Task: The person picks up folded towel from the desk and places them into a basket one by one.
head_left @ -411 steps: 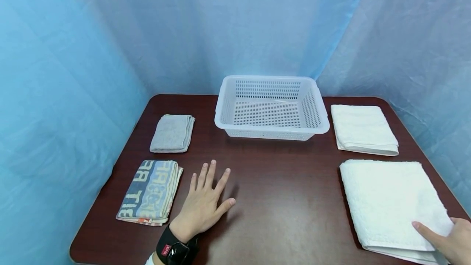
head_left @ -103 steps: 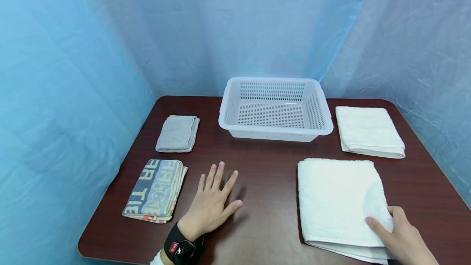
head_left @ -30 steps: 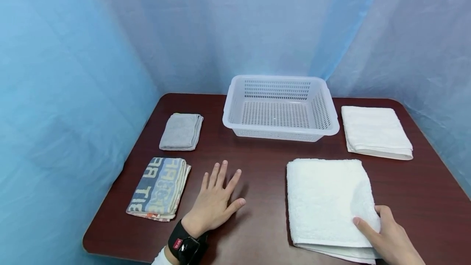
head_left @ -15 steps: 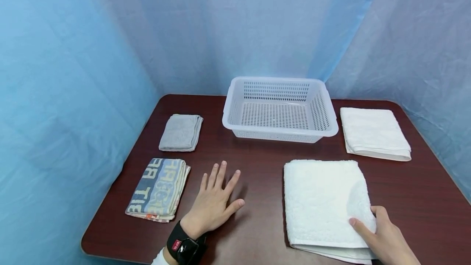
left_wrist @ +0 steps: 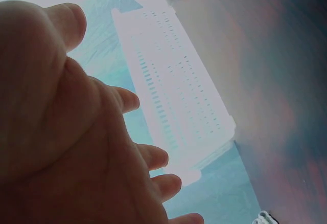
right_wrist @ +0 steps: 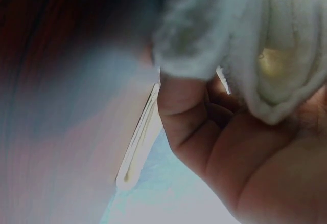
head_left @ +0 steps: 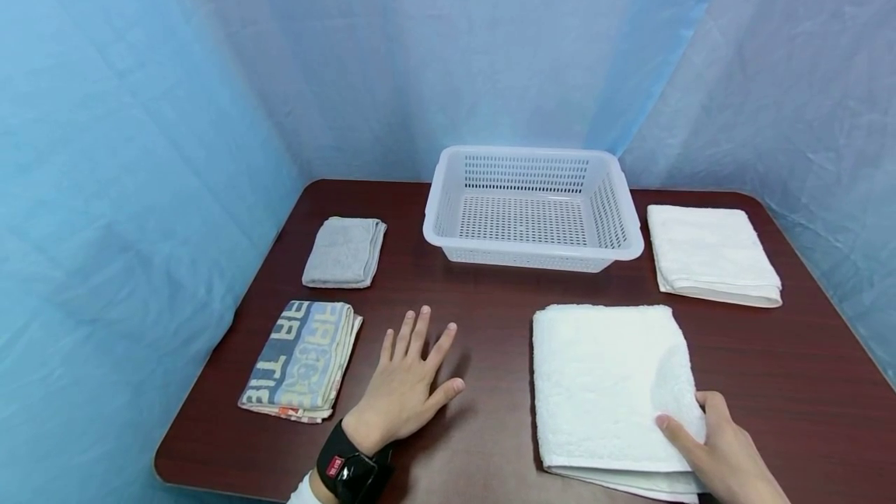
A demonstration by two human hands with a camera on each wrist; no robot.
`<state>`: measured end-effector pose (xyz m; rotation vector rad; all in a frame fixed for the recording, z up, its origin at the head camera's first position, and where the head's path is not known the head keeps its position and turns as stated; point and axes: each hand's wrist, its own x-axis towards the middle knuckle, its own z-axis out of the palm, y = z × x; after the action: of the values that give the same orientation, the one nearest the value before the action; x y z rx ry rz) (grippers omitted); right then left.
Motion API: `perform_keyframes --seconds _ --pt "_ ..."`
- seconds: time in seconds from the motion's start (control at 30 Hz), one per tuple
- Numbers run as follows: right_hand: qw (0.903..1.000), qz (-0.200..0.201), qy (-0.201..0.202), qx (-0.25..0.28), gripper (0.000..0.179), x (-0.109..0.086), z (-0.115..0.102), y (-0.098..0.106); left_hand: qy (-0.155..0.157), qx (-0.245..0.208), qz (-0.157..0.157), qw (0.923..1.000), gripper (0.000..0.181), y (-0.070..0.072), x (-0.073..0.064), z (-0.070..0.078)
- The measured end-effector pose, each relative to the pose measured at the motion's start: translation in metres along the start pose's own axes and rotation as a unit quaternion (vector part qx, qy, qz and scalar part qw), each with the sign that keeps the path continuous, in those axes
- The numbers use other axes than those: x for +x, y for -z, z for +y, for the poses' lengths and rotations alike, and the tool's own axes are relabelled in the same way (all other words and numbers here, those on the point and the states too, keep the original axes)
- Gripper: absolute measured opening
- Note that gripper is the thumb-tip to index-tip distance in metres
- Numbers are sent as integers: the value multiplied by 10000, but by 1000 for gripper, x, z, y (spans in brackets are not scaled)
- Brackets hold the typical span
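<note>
A thick white folded towel (head_left: 605,387) lies at the right front of the table in the head view. My right hand (head_left: 728,446) grips its right edge, thumb on top and the other fingers tucked under. In the right wrist view the towel's folded layers (right_wrist: 276,75) sit between thumb and fingers. My left hand (head_left: 402,391), a black band at its wrist, has its fingers spread, palm down, and holds nothing. Just left of it is a folded patterned towel (head_left: 304,360), blue and yellow with letters.
A white perforated plastic basket (head_left: 532,243) stands at the back middle of the brown table (head_left: 476,290). A small grey folded towel (head_left: 343,251) lies back left, a second white folded towel (head_left: 712,255) back right. Blue curtains (head_left: 448,45) surround the table.
The large white towel has slid left across the table with my right hand gripping its edge, from the far right side toward the middle. My left hand stays spread in place.
</note>
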<state>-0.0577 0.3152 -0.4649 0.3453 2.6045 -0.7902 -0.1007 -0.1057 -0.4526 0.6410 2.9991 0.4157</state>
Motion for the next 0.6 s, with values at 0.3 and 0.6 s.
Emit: perform_keyframes --seconds 0.3,0.6 --pt "9999 23 93 38 85 -3 -5 -2 10 17 15 10000 71 0 -1 0" --pt "9996 109 259 68 80 -6 -12 -3 21 -22 -29 10000 71 0 0 0"
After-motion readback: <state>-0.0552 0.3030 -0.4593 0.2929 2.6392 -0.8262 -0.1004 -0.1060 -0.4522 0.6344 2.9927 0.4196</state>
